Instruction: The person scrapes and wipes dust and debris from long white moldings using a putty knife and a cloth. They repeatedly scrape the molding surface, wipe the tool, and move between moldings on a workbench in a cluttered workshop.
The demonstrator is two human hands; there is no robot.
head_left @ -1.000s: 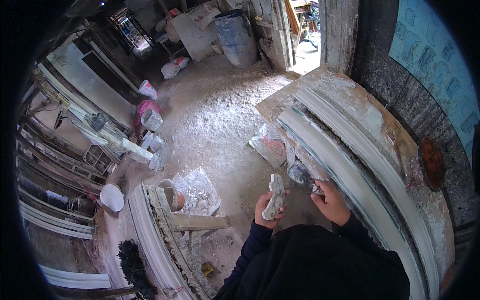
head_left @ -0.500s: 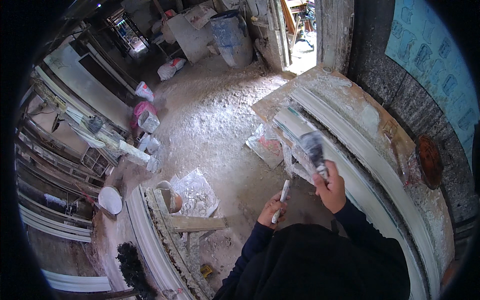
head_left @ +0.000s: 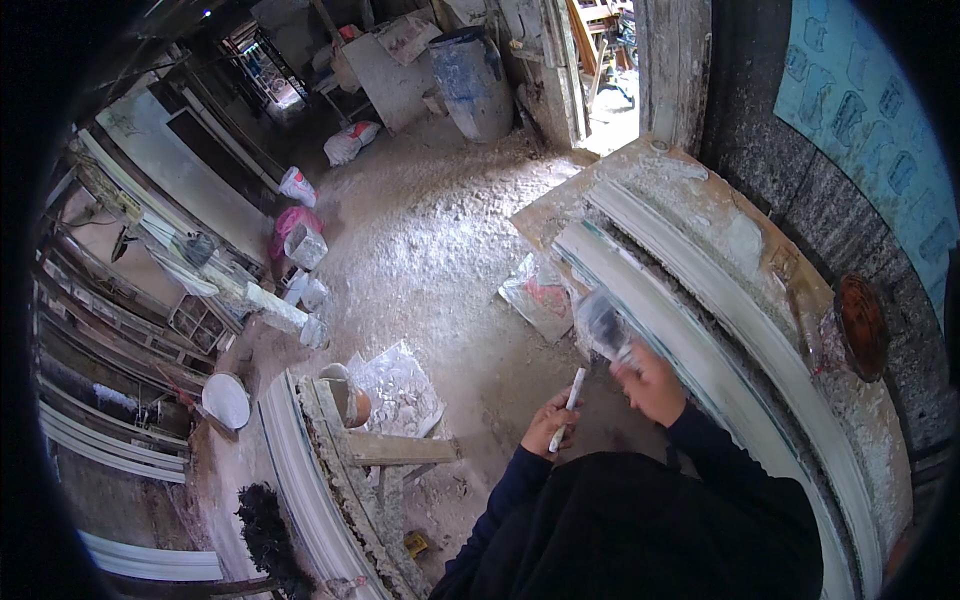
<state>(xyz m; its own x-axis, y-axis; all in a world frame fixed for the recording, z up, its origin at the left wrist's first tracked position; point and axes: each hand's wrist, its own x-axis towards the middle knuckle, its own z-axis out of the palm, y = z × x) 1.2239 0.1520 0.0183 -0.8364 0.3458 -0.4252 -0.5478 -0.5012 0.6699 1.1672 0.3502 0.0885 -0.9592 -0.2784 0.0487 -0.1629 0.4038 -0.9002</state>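
A pale piece [head_left: 578, 385] is gripped low by the left hand [head_left: 548, 425], seemingly freeing its top; at its one o'clock, a blurred tool [head_left: 603, 325] is gripped by the right hand [head_left: 655, 387].

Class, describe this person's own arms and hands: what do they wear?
The left hand and right hand are bare, without gloves. Long, dark navy sleeves cover the forearms to about the wrists, with no visible markings. Between them is a black garment.

Dark navy long sleeves [head_left: 500, 508] end just behind the bare left hand [head_left: 547, 424] and right hand [head_left: 655, 385]; a loose, plain black garment [head_left: 640, 530] spreads between them, its upper outline rounded.
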